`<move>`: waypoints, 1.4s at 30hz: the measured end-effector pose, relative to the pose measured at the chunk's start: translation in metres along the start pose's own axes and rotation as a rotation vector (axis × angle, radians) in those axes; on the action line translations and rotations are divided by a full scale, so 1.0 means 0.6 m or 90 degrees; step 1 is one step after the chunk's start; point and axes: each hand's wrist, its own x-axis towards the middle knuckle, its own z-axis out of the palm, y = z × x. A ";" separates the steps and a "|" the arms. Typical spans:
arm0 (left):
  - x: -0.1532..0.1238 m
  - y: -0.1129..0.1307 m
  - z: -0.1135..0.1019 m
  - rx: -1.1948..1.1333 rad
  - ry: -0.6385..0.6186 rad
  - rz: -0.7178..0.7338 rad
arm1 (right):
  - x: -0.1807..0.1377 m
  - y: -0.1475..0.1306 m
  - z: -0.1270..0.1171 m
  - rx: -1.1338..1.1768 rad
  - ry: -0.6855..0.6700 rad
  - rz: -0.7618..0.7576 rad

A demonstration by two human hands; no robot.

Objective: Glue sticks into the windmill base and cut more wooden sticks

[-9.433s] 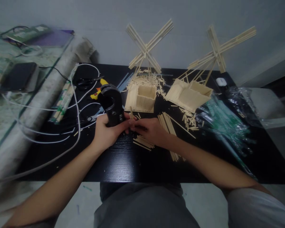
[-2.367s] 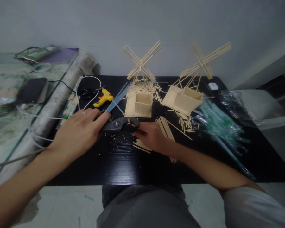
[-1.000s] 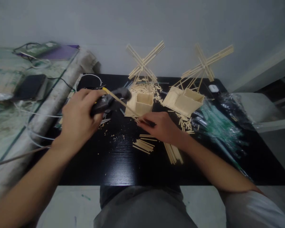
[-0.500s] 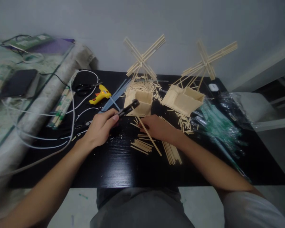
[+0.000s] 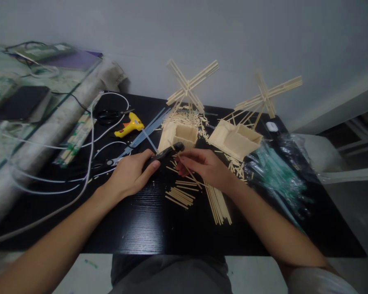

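— Where's the stick (image 5: 198,183)?
— Pinched in the right hand (image 5: 205,165), above the table (image 5: 147,220); its far end meets the cutter (image 5: 167,152).
— And the left hand (image 5: 130,177)?
— Wrapped round the cutter; whether the blades bite, I cannot tell.
— Advice?
— Keep the stick square to the blades, fingertips back; loose sticks (image 5: 179,196) lie beneath, the box (image 5: 179,136) crowds just behind.

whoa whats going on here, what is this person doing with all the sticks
A person sits at a black table working with both bare hands. The left hand grips a black cutter, and the right hand holds a thin wooden stick with its far end at the cutter's head. Cut stick pieces lie just below the hands. Two stick windmill models stand behind, with a yellow glue gun to their left.
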 end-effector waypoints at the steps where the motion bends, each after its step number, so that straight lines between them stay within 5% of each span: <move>1: 0.000 0.000 0.000 -0.004 0.004 -0.001 | -0.001 0.002 0.007 0.011 0.023 -0.002; 8: -0.003 0.009 0.002 -0.042 0.020 -0.006 | -0.003 0.019 0.037 -0.025 0.139 -0.089; 20: -0.004 0.017 0.004 -0.003 0.027 -0.026 | -0.007 0.023 0.047 -0.096 0.188 -0.151; 29: -0.008 0.013 0.007 -0.013 0.037 0.020 | -0.015 0.018 0.041 -0.080 0.119 -0.136; 42: -0.011 0.002 0.004 -0.052 0.060 0.111 | -0.014 0.013 0.028 0.212 -0.070 0.034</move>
